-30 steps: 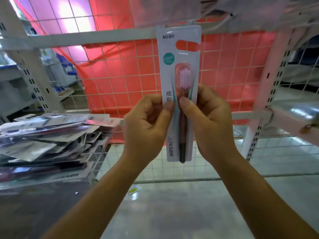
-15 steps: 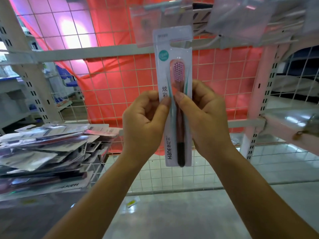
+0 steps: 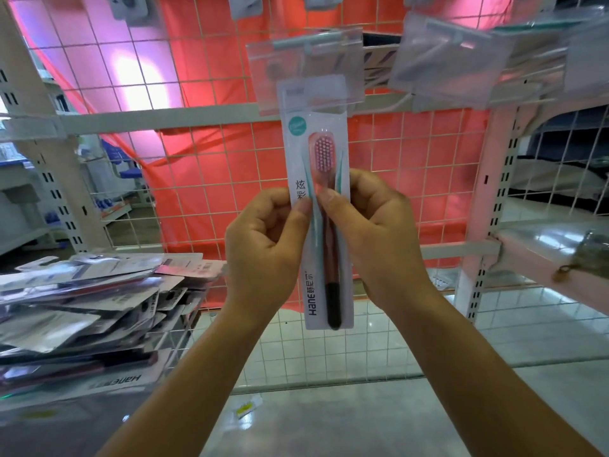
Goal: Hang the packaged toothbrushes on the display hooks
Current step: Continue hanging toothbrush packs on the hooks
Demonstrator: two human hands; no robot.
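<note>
A packaged toothbrush (image 3: pixel 313 150) with a pink head stands upright in front of the wire grid. My left hand (image 3: pixel 263 245) pinches its left edge and my right hand (image 3: pixel 375 235) pinches its right edge, both at mid height. The pack's top end sits behind a clear plastic label holder (image 3: pixel 306 70) that hangs from a display hook (image 3: pixel 308 44). Whether the pack's hole is on the hook cannot be seen.
A heap of packaged toothbrushes (image 3: pixel 89 311) lies on the wire shelf at the left. More clear label holders (image 3: pixel 445 64) hang at the upper right. A pink upright post (image 3: pixel 487 199) stands to the right. The wire grid panel (image 3: pixel 204 179) backs everything.
Both hands have lifted the pack upward, so its top now lies behind the clear label holder. The view has tilted up with it.
</note>
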